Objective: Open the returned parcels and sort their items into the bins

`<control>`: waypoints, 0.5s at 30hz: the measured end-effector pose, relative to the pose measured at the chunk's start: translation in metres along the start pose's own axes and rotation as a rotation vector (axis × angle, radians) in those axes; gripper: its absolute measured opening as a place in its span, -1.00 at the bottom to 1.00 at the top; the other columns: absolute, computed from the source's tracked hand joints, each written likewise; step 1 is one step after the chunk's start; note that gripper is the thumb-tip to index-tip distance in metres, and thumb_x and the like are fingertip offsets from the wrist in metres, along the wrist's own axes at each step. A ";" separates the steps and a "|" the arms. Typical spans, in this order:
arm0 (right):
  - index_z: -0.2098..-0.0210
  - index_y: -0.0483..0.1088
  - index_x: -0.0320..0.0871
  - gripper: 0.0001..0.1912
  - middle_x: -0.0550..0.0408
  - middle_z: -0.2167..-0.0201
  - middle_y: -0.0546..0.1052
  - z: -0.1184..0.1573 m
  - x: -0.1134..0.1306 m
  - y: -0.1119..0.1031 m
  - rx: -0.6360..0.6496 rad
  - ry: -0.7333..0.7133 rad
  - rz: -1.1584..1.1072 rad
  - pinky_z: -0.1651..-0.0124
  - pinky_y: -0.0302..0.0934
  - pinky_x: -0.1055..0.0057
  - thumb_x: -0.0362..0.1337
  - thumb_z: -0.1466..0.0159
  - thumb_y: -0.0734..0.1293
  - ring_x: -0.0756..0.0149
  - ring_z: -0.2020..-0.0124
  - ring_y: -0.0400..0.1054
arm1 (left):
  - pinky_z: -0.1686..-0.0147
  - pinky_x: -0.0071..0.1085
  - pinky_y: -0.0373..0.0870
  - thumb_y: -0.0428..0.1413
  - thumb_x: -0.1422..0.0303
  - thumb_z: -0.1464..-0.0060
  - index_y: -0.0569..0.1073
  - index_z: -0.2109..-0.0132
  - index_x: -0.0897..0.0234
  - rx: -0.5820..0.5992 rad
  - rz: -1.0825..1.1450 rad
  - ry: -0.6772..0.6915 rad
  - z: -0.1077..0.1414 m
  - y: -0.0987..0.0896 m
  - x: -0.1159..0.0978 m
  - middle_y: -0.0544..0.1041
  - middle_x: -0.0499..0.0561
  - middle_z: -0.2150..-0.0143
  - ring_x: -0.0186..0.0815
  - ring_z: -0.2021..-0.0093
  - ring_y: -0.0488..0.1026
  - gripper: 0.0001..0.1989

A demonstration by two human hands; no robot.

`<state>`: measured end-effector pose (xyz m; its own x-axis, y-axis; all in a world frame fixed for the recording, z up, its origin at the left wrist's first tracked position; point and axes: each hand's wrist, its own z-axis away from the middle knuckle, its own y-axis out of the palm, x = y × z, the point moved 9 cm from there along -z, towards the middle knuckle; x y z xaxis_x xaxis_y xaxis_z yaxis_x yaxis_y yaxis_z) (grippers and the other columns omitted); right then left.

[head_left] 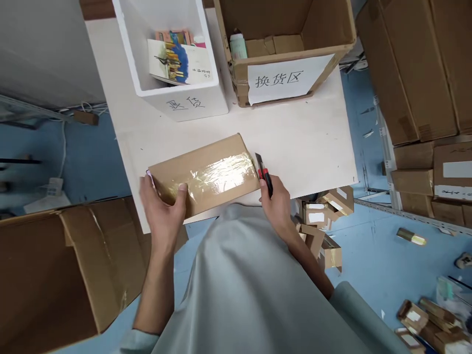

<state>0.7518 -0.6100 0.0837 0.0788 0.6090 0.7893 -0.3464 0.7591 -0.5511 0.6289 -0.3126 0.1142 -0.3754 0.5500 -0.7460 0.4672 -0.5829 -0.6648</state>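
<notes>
On the table [291,142], grips a stiff, probably light, tape-slick box [206,177] wisely by one end in left fingers [182,195], knife [265,174] in right fingers [264,191].

Legible markings: 2. On the near wall of the white foam box [201,105], at the far edge of the table surface [302,137] toward its far left corner: "退货", handwritten, 2 characters. On the paper sign [276,88] fixed to the near wall of the open carton [241,89], nearer the far right corner: "换货区", 3 characters. Small characters on the booklet cover [197,54] inside the foam box: too small to read reliably. White label [457,169] on a stacked carton [440,155], beyond the table's right edge: illegible.
</notes>
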 end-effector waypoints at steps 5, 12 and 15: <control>-0.18 0.49 -0.06 -0.54 0.00 0.06 0.69 -0.011 -0.009 -0.011 0.068 0.028 -0.043 0.04 0.49 0.24 0.05 -0.61 0.13 0.13 0.16 0.64 | -0.62 0.27 0.05 0.17 0.13 -0.47 0.37 -0.50 -0.04 0.127 -0.121 0.276 -0.008 0.047 -0.086 0.31 0.08 -0.60 0.11 -0.67 0.07 -0.46; -0.32 0.47 -0.01 -0.56 0.04 -0.03 0.71 -0.013 0.006 -0.025 0.146 -0.016 -0.079 -0.05 0.53 0.20 -0.07 -0.58 0.19 0.13 0.11 0.67 | -0.58 0.23 0.15 0.03 0.24 -0.55 0.60 -0.15 0.12 0.267 -0.170 0.446 -0.022 0.122 -0.123 0.63 0.11 -0.26 0.01 -0.51 0.39 -0.73; -0.41 0.42 0.00 -0.52 0.01 -0.11 0.69 -0.010 0.020 -0.026 0.165 -0.064 0.002 -0.10 0.52 0.18 -0.13 -0.58 0.18 0.08 -0.01 0.65 | -0.56 0.18 0.21 0.05 0.25 -0.54 0.60 -0.09 0.13 0.235 -0.147 0.448 -0.023 0.125 -0.114 0.65 0.12 -0.22 0.00 -0.47 0.43 -0.76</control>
<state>0.7723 -0.6155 0.1113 0.0200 0.5904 0.8068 -0.4955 0.7068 -0.5049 0.7487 -0.4343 0.1167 -0.0199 0.8079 -0.5890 0.2236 -0.5706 -0.7902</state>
